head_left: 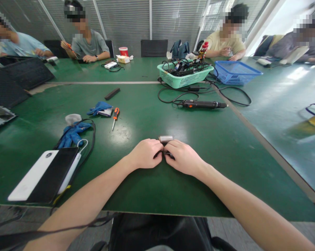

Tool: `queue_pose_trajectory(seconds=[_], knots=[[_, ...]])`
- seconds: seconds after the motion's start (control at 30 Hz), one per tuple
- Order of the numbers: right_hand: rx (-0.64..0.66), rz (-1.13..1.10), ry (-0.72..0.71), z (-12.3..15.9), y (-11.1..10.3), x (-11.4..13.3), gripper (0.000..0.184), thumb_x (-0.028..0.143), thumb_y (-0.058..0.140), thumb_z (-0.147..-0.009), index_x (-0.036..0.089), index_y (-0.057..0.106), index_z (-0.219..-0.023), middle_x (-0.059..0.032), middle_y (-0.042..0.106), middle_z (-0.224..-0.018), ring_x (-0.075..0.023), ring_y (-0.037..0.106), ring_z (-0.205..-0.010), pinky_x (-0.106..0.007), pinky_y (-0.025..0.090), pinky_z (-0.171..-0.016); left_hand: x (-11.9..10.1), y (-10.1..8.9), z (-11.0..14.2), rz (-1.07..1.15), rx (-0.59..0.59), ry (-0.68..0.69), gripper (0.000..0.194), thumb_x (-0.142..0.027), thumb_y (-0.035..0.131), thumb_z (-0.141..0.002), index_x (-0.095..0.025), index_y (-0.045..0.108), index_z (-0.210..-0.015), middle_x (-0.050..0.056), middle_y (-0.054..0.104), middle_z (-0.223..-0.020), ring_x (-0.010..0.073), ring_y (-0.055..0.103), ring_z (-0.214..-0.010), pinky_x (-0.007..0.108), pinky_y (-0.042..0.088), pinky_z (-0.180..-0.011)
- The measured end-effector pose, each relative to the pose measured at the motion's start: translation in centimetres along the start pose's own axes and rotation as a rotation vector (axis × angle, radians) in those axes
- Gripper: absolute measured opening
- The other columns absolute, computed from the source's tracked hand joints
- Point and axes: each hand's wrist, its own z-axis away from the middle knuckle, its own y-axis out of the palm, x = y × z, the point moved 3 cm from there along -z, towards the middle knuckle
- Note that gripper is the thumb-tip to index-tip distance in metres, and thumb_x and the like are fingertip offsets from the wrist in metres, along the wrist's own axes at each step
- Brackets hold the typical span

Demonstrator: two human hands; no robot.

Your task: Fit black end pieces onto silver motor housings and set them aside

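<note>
My left hand and my right hand meet at the middle of the green table, knuckles up and fingers curled inward. Something small, dark and partly shiny shows under the curled fingers of my right hand; its kind is hidden. What my left fingers close around is covered by the hand. Just beyond the fingertips lies a short silver metal cylinder, sideways, with a brownish left end. Whether it touches my fingers I cannot tell.
An orange-handled screwdriver and blue gloves lie left, above a white-and-black flat device. Ahead are a corded electric screwdriver, a green basket full of cables and a blue basket. Several people sit opposite.
</note>
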Motion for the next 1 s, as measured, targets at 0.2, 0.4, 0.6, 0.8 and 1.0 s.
queue_pose_trajectory(seconds=[0.2,0.4,0.6,0.8,1.0], knots=[[0.009,-0.007,0.009,0.02,0.16,0.06,0.006,0.016,0.056,-0.091,0.019,0.061,-0.088,-0.0078,0.066,-0.092,-0.0224,0.060,-0.089,-0.036,0.050,-0.083,0.06,0.02,0.08,-0.012,0.007,-0.006,0.008,-0.019,0.052,-0.086,-0.018,0.061,-0.085,0.005,0.065,-0.085,0.0202,0.060,-0.080,0.034,0.047,-0.072],[-0.008,-0.041,-0.006,-0.04,0.18,0.15,0.007,0.015,0.056,-0.091,0.019,0.060,-0.088,-0.0081,0.065,-0.092,-0.0231,0.059,-0.089,-0.037,0.050,-0.083,0.11,0.08,0.18,-0.028,0.005,-0.008,0.008,-0.017,0.051,-0.084,-0.018,0.059,-0.083,0.005,0.064,-0.084,0.0206,0.060,-0.080,0.035,0.047,-0.072],[-0.022,-0.098,-0.014,-0.18,0.27,0.48,0.008,0.013,0.055,-0.091,0.019,0.060,-0.088,-0.0081,0.065,-0.092,-0.0233,0.060,-0.091,-0.038,0.051,-0.085,0.28,0.07,0.17,-0.033,0.022,-0.011,0.007,-0.016,0.051,-0.082,-0.019,0.058,-0.082,0.006,0.064,-0.084,0.0206,0.060,-0.080,0.034,0.047,-0.072],[-0.008,-0.087,-0.005,-0.35,0.39,0.59,0.007,0.013,0.055,-0.090,0.019,0.060,-0.087,-0.0083,0.065,-0.092,-0.0235,0.060,-0.091,-0.038,0.051,-0.085,0.44,0.15,0.28,-0.049,0.035,-0.012,0.008,-0.017,0.051,-0.080,-0.018,0.058,-0.083,0.006,0.064,-0.084,0.0210,0.060,-0.080,0.035,0.048,-0.072],[-0.024,-0.110,-0.013,-0.40,0.74,0.46,0.008,0.012,0.055,-0.089,0.019,0.058,-0.087,-0.0080,0.064,-0.092,-0.0232,0.059,-0.092,-0.038,0.051,-0.086,0.44,0.11,0.36,-0.045,0.023,-0.018,0.008,-0.017,0.050,-0.081,-0.018,0.058,-0.083,0.006,0.064,-0.084,0.0210,0.060,-0.079,0.035,0.047,-0.072]])
